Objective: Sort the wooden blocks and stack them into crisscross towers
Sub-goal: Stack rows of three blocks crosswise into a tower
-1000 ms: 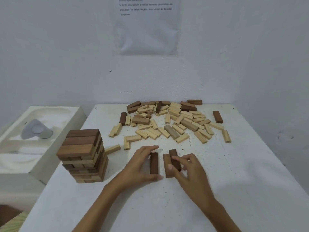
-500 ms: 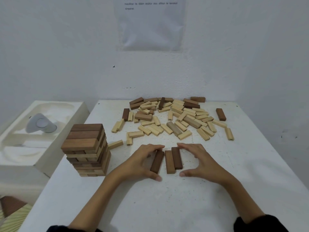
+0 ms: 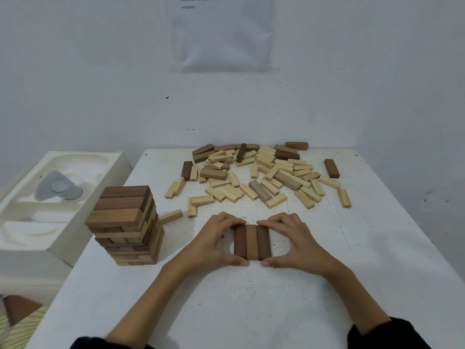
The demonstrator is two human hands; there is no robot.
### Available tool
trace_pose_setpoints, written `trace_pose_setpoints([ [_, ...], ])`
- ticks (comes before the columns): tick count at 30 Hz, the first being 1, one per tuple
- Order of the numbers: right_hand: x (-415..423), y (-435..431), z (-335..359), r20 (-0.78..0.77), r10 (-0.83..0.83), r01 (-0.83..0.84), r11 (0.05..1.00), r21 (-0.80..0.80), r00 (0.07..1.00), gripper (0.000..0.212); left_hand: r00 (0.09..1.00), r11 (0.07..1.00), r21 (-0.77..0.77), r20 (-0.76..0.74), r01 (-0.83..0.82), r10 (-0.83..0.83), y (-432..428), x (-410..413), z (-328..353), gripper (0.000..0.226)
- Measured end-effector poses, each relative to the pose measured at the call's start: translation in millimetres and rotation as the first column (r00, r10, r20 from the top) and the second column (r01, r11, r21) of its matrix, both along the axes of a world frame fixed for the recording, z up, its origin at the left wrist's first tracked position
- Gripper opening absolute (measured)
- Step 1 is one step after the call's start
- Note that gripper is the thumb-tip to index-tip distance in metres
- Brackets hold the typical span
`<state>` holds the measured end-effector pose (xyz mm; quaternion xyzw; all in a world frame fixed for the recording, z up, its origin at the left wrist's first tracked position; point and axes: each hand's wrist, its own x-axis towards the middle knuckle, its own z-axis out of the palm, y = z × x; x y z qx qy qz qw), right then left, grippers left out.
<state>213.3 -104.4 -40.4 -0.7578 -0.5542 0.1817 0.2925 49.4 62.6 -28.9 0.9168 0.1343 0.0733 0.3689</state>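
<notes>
Three brown blocks (image 3: 252,242) lie side by side as a flat row on the white table (image 3: 251,298), long sides touching. My left hand (image 3: 214,241) cups the row's left side, fingers curled over its far end and thumb at its near end. My right hand (image 3: 293,241) mirrors it on the right side. A crisscross tower (image 3: 125,226) of brown blocks stands at the table's left. A loose pile of pale and brown blocks (image 3: 259,176) is spread across the far half.
A white moulded tray (image 3: 32,222) with a grey disc-shaped object (image 3: 58,189) sits left of the table, close to the tower. One pale block (image 3: 171,215) lies between tower and hands. A paper sheet (image 3: 221,34) hangs on the wall behind.
The three brown blocks, spread and skewed before, are now squeezed into a tight straight row. Both hands have closed in on the row from each side.
</notes>
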Motion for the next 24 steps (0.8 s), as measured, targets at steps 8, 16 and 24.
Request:
trace_pose_setpoints([
  [8,-4,5,1,0.044,-0.012,0.012,1.0,-0.001,0.999,0.081,0.999,0.999,-0.011,0.019,-0.03,0.03,-3,0,-1,0.067],
  [16,-10,6,5,0.024,-0.043,0.041,0.997,0.063,0.999,0.076,0.999,0.999,-0.032,0.012,-0.03,0.031,-2,2,6,0.071],
  [24,-11,9,55,0.027,-0.029,0.024,0.982,0.185,0.999,0.071,0.997,0.999,0.05,0.073,0.013,-0.016,5,-2,60,0.075],
])
